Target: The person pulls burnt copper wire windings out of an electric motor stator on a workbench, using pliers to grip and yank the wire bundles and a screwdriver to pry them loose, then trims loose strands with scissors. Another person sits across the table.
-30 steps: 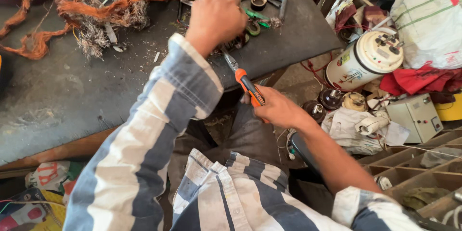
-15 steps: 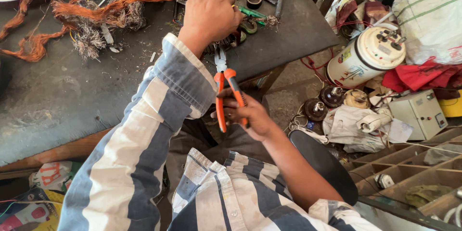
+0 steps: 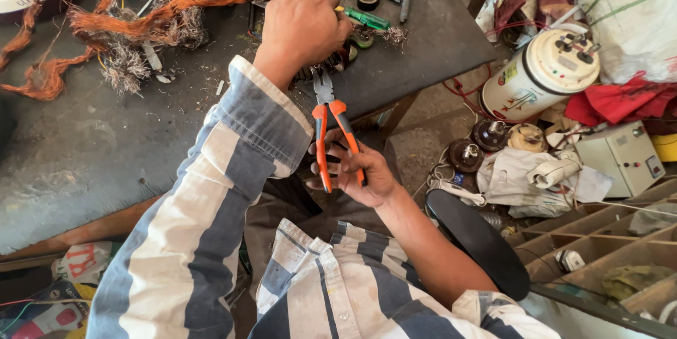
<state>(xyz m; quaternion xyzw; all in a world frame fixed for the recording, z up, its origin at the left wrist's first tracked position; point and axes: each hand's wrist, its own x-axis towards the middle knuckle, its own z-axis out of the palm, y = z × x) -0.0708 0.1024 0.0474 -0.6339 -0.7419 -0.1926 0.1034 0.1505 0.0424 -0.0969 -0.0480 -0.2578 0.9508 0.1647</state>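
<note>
Head view, looking down on a dark workbench (image 3: 106,162). The left hand (image 3: 303,28), at twelve o'clock, is closed in a fist around a small wound part at the bench edge; the part itself is mostly hidden under the fingers. The right hand (image 3: 356,173), at centre, grips the orange-handled pliers (image 3: 331,134), fingers wrapped about both handles, jaws pointing to twelve o'clock and meeting the held part. The pliers look rigid and fairly heavy, their sleeved handles offering the sure hold. Loose copper wire (image 3: 106,25), at ten o'clock, is judged soft and springy. A white cylindrical appliance (image 3: 539,78) stands at two o'clock, well apart.
</note>
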